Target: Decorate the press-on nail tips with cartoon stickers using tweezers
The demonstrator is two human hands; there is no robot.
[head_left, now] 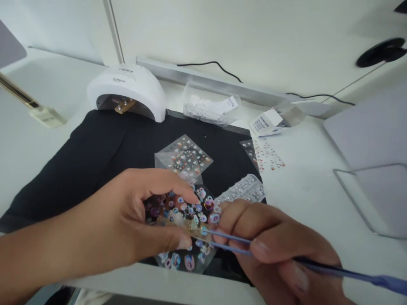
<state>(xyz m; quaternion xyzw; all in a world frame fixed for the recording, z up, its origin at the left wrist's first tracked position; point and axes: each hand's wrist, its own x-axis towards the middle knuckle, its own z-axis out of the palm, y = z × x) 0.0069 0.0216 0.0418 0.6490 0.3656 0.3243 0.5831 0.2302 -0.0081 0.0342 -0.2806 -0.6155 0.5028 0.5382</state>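
Note:
My left hand (140,220) curls around a small tan strip (192,226) with little shiny decorations on it; the thumb lies along its near edge. The other left fingers are mostly hidden. In my right hand (280,250) is a pair of blue-purple tweezers (230,241), pinched between thumb and fingers. The tweezer tips reach the right part of the strip, and whether they grip a tiny piece is too small to tell. Beneath both hands lies a clear sticker sheet (189,262) with colourful round and oval designs.
A white nail lamp (127,87) stands at the back with a tan piece inside. Behind the black mat (104,144) is a clear box (211,106) of white pads, beside a small carton (267,123). More sticker sheets (187,156) and a clear compartment case (244,190) lie nearby.

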